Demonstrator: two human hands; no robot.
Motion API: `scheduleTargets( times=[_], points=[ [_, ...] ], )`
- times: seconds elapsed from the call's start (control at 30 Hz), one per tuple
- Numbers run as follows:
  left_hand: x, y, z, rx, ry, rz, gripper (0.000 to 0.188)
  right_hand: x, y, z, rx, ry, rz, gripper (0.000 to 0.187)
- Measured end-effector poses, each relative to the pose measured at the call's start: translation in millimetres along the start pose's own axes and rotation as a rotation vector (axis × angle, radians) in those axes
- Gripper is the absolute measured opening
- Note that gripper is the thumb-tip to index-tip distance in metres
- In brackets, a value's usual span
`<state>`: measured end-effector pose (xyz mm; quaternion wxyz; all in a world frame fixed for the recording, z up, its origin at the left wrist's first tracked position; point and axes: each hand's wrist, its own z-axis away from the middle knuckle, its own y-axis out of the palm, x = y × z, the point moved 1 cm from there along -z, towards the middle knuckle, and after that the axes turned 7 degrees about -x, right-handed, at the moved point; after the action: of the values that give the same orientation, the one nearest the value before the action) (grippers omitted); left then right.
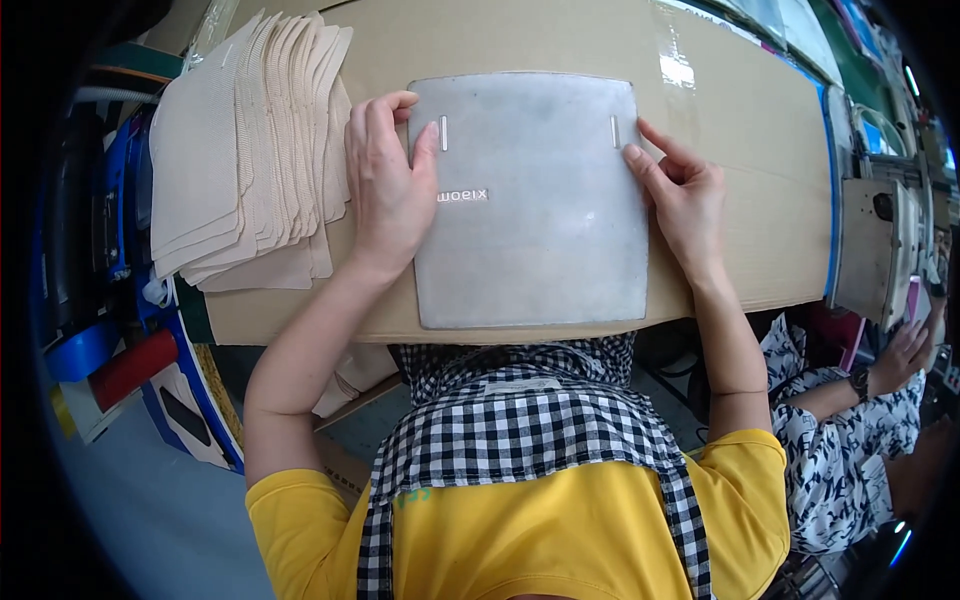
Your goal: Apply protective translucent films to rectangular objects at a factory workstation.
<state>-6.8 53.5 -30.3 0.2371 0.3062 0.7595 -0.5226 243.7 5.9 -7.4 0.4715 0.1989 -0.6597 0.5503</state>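
Note:
A flat grey metal plate [530, 250] with rounded corners lies in front of me on a cardboard-covered table. Two narrow slots pierce it near its far corners, and small cut-out lettering sits at its left. My left hand [388, 180] grips the plate's left edge, thumb on top beside the left slot and fingers at the rim. On the opposite edge my right hand [685, 190] pinches the rim, its thumb on top near the right slot. What lies beneath the plate is hidden. Left of my left hand rises a fanned stack of beige textured sheets [255, 150].
Brown cardboard [750, 140] covers the tabletop, with clear tape [675, 70] across it. Blue-and-black equipment [115, 200] and a red roll [133, 370] stand off the left side. At the right, a co-worker in a patterned shirt [840, 440] sits near a beige machine [880, 250].

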Motion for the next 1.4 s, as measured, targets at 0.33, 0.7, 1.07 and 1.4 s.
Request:
scheduleTargets(
  times=[0.33, 0.7, 1.07, 1.4],
  points=[
    [2, -2, 3, 0.007, 0.078, -0.05, 0.024, 14, 6, -2, -0.064, -0.612, 0.745, 0.023],
    [-73, -33, 22, -0.156, 0.632, 0.103, 0.047, 15, 0, -20, 0.03, -0.752, 0.961, 0.025],
    [-31, -12, 44, -0.165, 0.206, 0.066, 0.058, 20, 3, -80, 0.267, -0.629, 0.505, 0.04],
    [-24, -37, 77, 0.314, -0.596, 1.225, 0.027, 45, -49, -61, 0.284, 0.089, -0.579, 0.034]
  ],
)
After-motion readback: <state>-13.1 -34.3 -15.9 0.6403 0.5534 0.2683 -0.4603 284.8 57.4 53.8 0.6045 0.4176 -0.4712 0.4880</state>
